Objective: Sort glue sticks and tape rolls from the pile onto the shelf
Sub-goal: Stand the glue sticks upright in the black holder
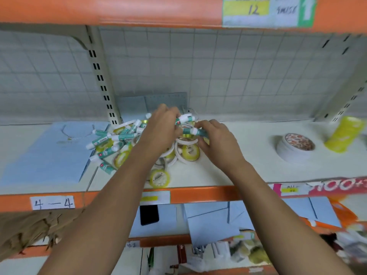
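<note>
A mixed pile (pixel 119 143) of teal-and-white glue sticks and yellow and white tape rolls lies in the middle of the white shelf (pixel 228 171). My left hand (pixel 161 126) is over the pile and grips a glue stick (pixel 185 118) whose white cap points right. My right hand (pixel 216 139) is just to its right and pinches another glue stick (pixel 193 131) lying across the pile. A yellow tape roll (pixel 159 178) lies alone near the shelf's front edge. Another yellow roll (pixel 190 152) sits under my right hand.
A light blue sheet (pixel 43 155) covers the shelf's left part. A stack of white tape rolls with a patterned top (pixel 296 147) stands at the right, beside a yellow packet (pixel 345 133). The orange shelf lip (pixel 198 195) runs along the front, with cluttered lower shelves below.
</note>
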Action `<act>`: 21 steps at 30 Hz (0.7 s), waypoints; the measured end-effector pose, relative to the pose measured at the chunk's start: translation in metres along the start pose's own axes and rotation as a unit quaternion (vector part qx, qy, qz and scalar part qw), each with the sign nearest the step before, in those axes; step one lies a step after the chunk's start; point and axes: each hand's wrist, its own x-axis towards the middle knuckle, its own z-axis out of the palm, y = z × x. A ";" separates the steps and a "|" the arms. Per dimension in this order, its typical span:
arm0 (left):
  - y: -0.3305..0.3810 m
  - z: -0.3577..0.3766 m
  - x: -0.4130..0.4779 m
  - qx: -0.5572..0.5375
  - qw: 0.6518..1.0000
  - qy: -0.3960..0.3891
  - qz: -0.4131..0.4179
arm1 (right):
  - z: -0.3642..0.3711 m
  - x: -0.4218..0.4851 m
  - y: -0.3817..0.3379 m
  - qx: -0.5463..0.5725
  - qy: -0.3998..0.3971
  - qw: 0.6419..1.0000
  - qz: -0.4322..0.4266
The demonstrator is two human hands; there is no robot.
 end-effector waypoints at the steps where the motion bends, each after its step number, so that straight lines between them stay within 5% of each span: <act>1: 0.013 0.004 0.003 0.001 1.000 -0.010 0.020 | -0.008 -0.001 0.008 -0.017 0.002 1.000 0.017; 12: 0.209 0.087 0.055 0.027 0.967 -0.120 0.222 | -0.129 -0.046 0.165 -0.157 0.013 0.968 0.195; 21: 0.397 0.169 0.038 -0.011 0.940 -0.145 0.310 | -0.222 -0.140 0.310 -0.232 -0.010 0.945 0.230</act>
